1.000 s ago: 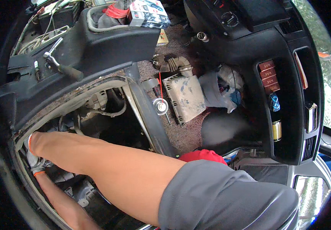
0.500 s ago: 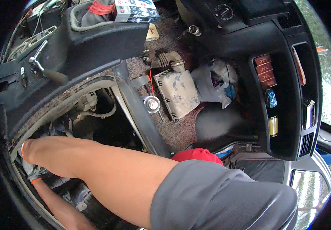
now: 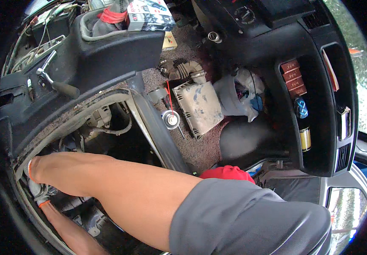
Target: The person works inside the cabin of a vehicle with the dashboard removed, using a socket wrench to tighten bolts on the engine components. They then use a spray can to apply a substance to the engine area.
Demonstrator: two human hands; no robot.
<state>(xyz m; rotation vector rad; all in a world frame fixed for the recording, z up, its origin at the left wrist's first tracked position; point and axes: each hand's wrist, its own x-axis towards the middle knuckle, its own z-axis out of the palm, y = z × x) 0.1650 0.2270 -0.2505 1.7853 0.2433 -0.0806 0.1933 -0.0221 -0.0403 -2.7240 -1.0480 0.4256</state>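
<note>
Both my arms reach down into the open engine bay (image 3: 138, 146), which is framed by a worn rubber-edged rim (image 3: 26, 148). My right hand (image 3: 26, 169), in a pale glove with an orange cuff, is at the bay's left edge, mostly out of sight past my wrist. Just below it is my left hand (image 3: 40, 193), in a similar grey-white glove. The fingers of both hands are hidden or too small to make out, and so is whatever they touch. Hoses and a metal bracket (image 3: 100, 117) show beyond my right forearm.
A ratchet wrench (image 3: 62, 88) lies on the black plastic trim. On the carpet are a spray can (image 3: 171, 120) with a red straw, a tape roll (image 3: 157, 95), a dusty air filter cover (image 3: 200, 108) and a bucket (image 3: 230, 93). A box (image 3: 151, 15) rests on the console.
The whole view has shifted slightly, with things sitting a little lower and to the right. Both gloved hands stay in the same corner of the bay.
</note>
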